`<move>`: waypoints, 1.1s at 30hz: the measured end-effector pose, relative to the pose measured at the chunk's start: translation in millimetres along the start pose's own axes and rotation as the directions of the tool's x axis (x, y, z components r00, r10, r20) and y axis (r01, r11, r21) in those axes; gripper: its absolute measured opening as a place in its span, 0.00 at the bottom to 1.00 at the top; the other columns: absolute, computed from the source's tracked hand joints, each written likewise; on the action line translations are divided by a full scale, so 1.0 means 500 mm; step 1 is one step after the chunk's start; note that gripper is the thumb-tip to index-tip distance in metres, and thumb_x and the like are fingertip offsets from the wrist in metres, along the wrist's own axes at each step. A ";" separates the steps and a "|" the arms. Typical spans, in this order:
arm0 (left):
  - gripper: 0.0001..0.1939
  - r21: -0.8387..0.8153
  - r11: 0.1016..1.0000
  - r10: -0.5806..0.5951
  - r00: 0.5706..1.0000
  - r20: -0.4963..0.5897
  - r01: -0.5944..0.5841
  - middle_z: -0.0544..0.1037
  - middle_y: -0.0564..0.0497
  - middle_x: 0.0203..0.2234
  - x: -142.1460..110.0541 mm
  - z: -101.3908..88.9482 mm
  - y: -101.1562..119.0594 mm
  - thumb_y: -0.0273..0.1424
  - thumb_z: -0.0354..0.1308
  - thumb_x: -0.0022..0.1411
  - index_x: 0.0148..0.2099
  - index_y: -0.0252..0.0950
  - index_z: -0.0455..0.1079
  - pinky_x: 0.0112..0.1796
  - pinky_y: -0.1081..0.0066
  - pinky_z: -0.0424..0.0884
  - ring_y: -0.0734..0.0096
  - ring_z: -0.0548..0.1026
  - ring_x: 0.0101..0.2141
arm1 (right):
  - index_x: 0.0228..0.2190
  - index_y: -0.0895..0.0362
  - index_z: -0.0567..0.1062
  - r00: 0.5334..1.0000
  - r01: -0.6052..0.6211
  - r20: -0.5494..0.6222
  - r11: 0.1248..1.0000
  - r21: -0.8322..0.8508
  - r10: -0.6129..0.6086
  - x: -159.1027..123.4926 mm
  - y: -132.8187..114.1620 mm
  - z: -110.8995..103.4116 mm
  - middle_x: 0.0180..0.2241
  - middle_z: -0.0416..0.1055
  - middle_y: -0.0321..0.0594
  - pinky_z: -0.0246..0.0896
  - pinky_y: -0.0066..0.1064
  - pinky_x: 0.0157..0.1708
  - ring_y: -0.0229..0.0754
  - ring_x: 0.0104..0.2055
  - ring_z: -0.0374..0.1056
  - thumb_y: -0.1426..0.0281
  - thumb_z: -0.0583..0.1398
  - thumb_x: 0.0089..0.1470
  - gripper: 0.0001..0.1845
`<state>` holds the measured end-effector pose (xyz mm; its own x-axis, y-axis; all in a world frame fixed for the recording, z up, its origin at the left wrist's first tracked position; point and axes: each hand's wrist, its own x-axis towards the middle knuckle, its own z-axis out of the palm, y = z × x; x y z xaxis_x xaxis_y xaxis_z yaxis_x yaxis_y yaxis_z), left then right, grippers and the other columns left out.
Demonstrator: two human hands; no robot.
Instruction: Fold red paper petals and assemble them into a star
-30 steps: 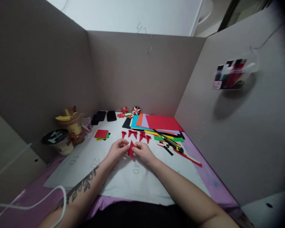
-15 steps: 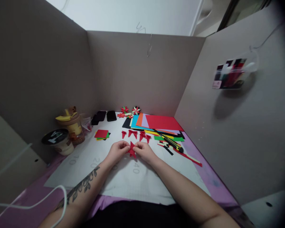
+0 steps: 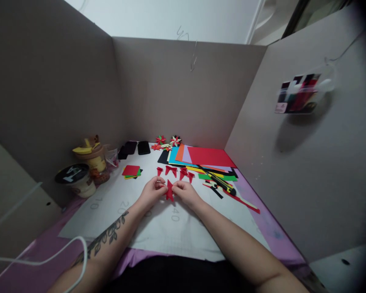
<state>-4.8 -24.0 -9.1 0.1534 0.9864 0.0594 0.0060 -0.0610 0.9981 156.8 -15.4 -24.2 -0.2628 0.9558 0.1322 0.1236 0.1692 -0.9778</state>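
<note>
Between both sets of fingertips is a piece of folded red paper (image 3: pixel 170 191) with pointed ends. My left hand (image 3: pixel 153 191) pinches it from the left, and my right hand (image 3: pixel 186 193) pinches its right side. The fingers cover part of its folds. Just beyond my hands lie several red folded paper pieces (image 3: pixel 171 170) in a loose row. A small stack of coloured paper squares (image 3: pixel 131 171), red on top, sits beyond my left hand.
Coloured paper sheets (image 3: pixel 210 157) lie at the back right, with a yellow-black utility knife (image 3: pixel 221 184) and paper strips (image 3: pixel 244 203) nearer. Finished paper stars (image 3: pixel 175 141) and a black phone (image 3: pixel 143 148) are at the back. A lidded cup (image 3: pixel 79 183) stands left. A white cable (image 3: pixel 84 252) crosses front left.
My left fingers have shifted slightly on the folded red paper, with some lifting a little away from it. Both hands still pinch it in nearly the same place. The view has shifted slightly.
</note>
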 end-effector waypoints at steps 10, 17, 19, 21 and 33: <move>0.05 0.186 0.965 0.183 0.983 0.015 -0.183 0.73 0.54 0.24 0.000 -0.007 0.001 0.28 0.58 0.49 0.31 0.34 0.67 0.28 0.76 0.66 0.75 0.71 0.25 | 0.21 0.59 0.68 0.999 0.004 -0.034 1.000 -0.029 -0.005 0.005 0.003 -0.001 0.18 0.63 0.31 0.51 0.24 0.22 0.32 0.21 0.56 0.69 0.57 0.44 0.06; 0.04 0.368 0.868 0.348 0.937 0.027 -0.333 0.76 0.50 0.32 0.001 -0.012 -0.015 0.26 0.56 0.53 0.33 0.35 0.70 0.35 0.72 0.70 0.70 0.74 0.33 | 0.21 0.60 0.69 0.998 0.016 -0.060 0.999 -0.046 -0.018 0.008 0.000 -0.002 0.19 0.64 0.32 0.52 0.24 0.23 0.33 0.22 0.57 0.68 0.57 0.44 0.07; 0.03 0.387 0.847 0.380 0.924 0.038 -0.364 0.76 0.49 0.32 0.002 -0.013 -0.017 0.26 0.55 0.53 0.32 0.35 0.70 0.35 0.72 0.70 0.70 0.74 0.34 | 0.21 0.60 0.69 0.998 0.022 -0.064 0.999 -0.044 -0.025 0.007 -0.001 -0.002 0.19 0.64 0.32 0.52 0.24 0.23 0.33 0.22 0.58 0.68 0.57 0.44 0.07; 0.03 0.395 0.837 0.392 0.919 0.050 -0.378 0.75 0.49 0.32 0.000 -0.013 -0.014 0.27 0.56 0.54 0.32 0.35 0.70 0.34 0.73 0.71 0.70 0.74 0.34 | 0.21 0.59 0.69 0.997 0.027 -0.068 0.999 -0.045 -0.030 0.006 -0.004 -0.002 0.19 0.64 0.32 0.52 0.24 0.23 0.33 0.22 0.58 0.68 0.57 0.44 0.07; 0.06 0.453 0.796 0.413 0.907 0.079 -0.402 0.74 0.48 0.36 0.004 -0.016 -0.016 0.28 0.54 0.56 0.36 0.36 0.70 0.34 0.72 0.72 0.69 0.73 0.37 | 0.19 0.58 0.65 0.993 0.065 -0.094 0.996 -0.062 -0.070 0.007 -0.004 -0.012 0.18 0.60 0.30 0.51 0.24 0.23 0.32 0.22 0.56 0.70 0.55 0.44 0.06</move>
<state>-12.5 -20.4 -16.9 0.2198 0.8574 0.4652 0.3909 -0.5144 0.7633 161.5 -10.9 -20.6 -0.1795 0.9599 0.2154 0.1651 0.2452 -0.9553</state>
